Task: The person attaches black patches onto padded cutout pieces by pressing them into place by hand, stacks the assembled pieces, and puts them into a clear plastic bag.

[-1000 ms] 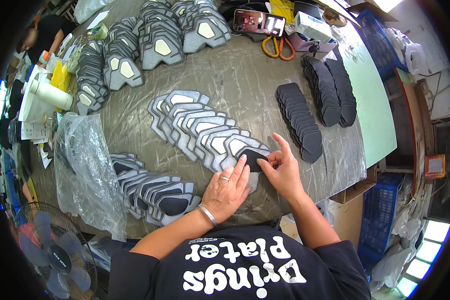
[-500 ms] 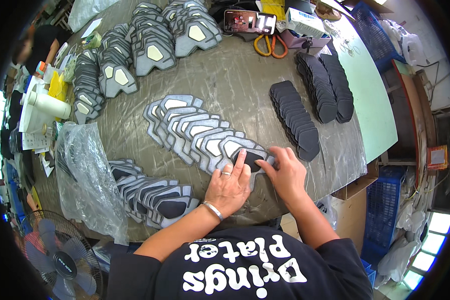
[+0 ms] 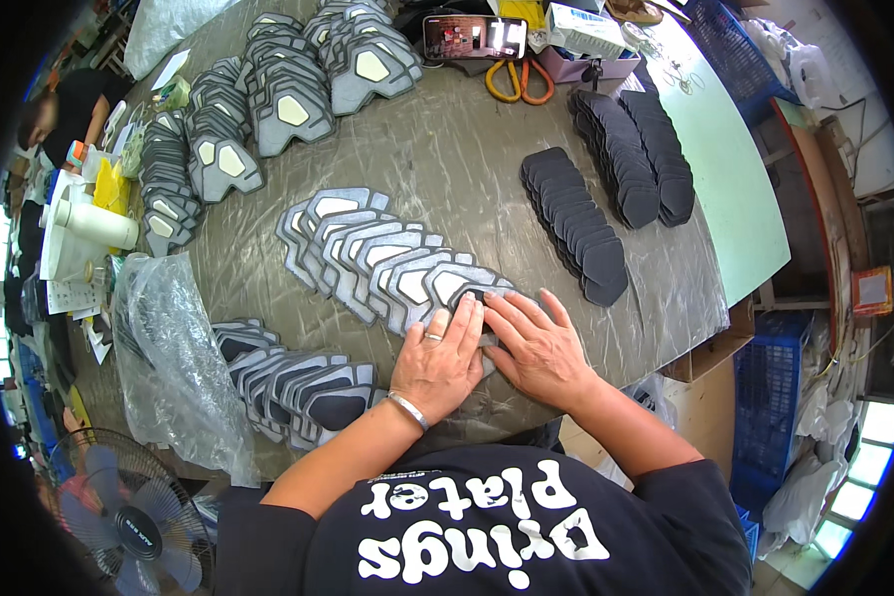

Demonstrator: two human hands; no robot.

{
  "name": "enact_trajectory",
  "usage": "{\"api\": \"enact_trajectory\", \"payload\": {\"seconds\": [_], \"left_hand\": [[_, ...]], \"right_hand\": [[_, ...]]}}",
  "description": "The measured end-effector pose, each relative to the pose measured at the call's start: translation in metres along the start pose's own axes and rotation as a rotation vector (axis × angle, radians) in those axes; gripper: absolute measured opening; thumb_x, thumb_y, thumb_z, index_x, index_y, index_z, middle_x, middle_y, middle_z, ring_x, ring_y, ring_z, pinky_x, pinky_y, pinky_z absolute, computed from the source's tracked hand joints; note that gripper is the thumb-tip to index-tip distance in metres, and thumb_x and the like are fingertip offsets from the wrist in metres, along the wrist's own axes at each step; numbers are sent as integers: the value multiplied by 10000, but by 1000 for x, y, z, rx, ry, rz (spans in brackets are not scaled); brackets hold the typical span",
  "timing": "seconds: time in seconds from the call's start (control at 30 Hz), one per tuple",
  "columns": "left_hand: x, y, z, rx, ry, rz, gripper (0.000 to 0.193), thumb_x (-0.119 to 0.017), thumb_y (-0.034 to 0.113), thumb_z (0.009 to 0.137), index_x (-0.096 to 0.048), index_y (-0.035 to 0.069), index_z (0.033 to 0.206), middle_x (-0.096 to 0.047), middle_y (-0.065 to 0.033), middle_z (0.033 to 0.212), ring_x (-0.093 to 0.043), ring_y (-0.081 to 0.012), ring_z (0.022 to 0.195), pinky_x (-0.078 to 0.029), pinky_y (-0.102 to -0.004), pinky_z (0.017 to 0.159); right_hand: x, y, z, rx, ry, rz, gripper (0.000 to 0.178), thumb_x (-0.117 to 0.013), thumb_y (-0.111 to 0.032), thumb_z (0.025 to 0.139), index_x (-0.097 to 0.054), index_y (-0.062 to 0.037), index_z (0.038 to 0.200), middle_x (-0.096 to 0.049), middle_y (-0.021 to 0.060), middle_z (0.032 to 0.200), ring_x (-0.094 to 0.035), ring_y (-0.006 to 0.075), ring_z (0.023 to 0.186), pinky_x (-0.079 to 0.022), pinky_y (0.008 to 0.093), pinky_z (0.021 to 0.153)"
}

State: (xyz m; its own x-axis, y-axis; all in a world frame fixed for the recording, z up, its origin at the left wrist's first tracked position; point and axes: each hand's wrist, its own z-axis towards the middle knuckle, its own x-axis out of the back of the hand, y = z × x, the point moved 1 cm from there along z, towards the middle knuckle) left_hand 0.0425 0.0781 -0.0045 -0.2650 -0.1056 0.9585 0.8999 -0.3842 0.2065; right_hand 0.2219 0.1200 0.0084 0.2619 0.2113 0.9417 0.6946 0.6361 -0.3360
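Observation:
My left hand lies flat with its fingers stretched on the nearest piece of a fanned row of grey shaped panels with pale centre patches. Beside it, my right hand presses flat on the same piece, fingertips close to the left hand's. Only a sliver of a black pad shows at the fingertips; the hands hide the rest of that panel. To the lower left lies another fanned row of grey panels with black centres. Right of the hands, a fanned stack of black pads rests on the table.
More panel stacks stand at the far left, and two further black pad stacks at the far right. Orange-handled scissors lie below a propped phone. Clear plastic sheeting covers the left edge, near a fan.
Before, my left index finger held the black pad while my right fingers pinched its edge. Now both hands lie flat over it, the right one having moved left. The view has shifted slightly.

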Motion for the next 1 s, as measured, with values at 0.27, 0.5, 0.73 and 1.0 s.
{"api": "enact_trajectory", "payload": {"seconds": [0.27, 0.5, 0.73, 1.0], "left_hand": [[8, -2, -11, 60, -41, 65, 578, -603, 367, 899, -518, 118, 1414, -440, -36, 1511, -466, -264, 1274, -365, -433, 1022], [13, -2, -20, 10, -74, 68, 519, -627, 322, 893, -560, 102, 1358, -486, -120, 1457, -464, -281, 1318, -374, -451, 1038], [10, 5, -16, -13, -25, 168, 471, -628, 292, 878, -599, 76, 1296, -533, -164, 1398, -516, -285, 1272, -383, -455, 1038], [19, 4, -33, 202, 204, -396, 618, -714, 178, 828, -491, 66, 1394, -448, -186, 1456, -448, -308, 1325, -341, -464, 1083]], "right_hand": [[3, 6, -23, 17, -68, -78, 621, -626, -496, 885, -487, -239, 1433, -391, 47, 1545, -318, 285, 1442, -176, 550, 1177], [6, -3, -15, 44, -9, -210, 603, -672, -514, 836, -552, -222, 1350, -466, 74, 1468, -413, 275, 1366, -205, 554, 1167], [1, 15, 9, 21, 129, 12, 562, -756, -387, 792, -597, -112, 1256, -519, 130, 1363, -494, 316, 1249, -258, 533, 1139], [19, 12, 13, -156, 177, 412, 394, -781, -149, 780, -643, -50, 1136, -656, 108, 1046, -625, 293, 1003, -465, 392, 938]]}}
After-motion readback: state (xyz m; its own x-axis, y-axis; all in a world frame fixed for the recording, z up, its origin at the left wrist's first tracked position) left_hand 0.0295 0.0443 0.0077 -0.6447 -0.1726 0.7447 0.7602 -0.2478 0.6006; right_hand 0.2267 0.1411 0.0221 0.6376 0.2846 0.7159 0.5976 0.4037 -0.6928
